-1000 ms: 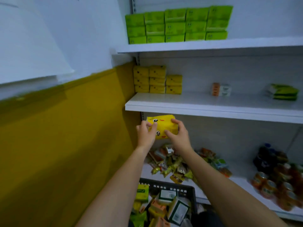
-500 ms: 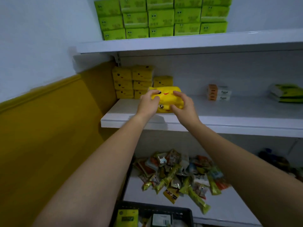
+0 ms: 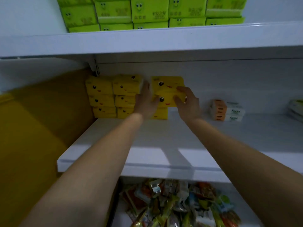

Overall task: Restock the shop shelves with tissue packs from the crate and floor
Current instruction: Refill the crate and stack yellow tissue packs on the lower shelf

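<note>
A yellow tissue pack with a cartoon face sits at the top of the third column of yellow packs, on the middle white shelf. My left hand holds its left end, fingers pointing up between it and the neighbouring stack of yellow packs. On its right end my right hand grips with curled fingers. Below the held pack another yellow pack lies partly hidden by my left hand.
Green tissue packs fill the top shelf. Orange-and-white tissue packs stand right of my hands, more green packs at the far right edge. Mixed snack packets cover the lower shelf. A yellow wall bounds the left side.
Both hands lifted the yellow pack from below the shelf, over its front edge, and back onto the third column of yellow packs. The view came closer to the shelf.
</note>
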